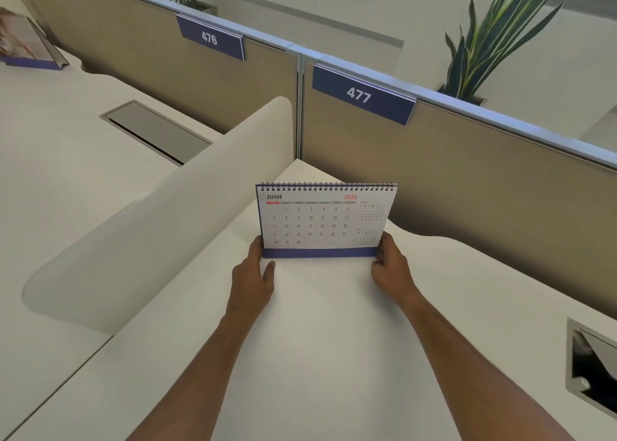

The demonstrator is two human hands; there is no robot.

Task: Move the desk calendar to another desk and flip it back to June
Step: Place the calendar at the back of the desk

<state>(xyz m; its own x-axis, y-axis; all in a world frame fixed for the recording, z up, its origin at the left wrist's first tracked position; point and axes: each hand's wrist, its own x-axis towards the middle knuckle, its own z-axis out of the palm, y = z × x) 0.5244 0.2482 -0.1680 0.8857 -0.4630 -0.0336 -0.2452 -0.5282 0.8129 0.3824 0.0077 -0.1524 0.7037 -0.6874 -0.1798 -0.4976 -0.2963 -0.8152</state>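
The spiral-bound desk calendar (320, 220) stands upright on the white desk (320, 323) under the sign 477. Its front page reads JUNE 2026, above a blue base strip. My left hand (252, 273) holds the calendar's lower left corner, fingers behind the edge and thumb out in front. My right hand (390, 260) grips the lower right corner, fingers curled around the edge.
A rounded white divider (160, 213) separates this desk from the one at left under sign 476, which has a cable hatch (157, 131) and another calendar (30, 43) at far left. Tan partition panels (467, 173) stand behind. An open cable cutout (591, 367) sits at right.
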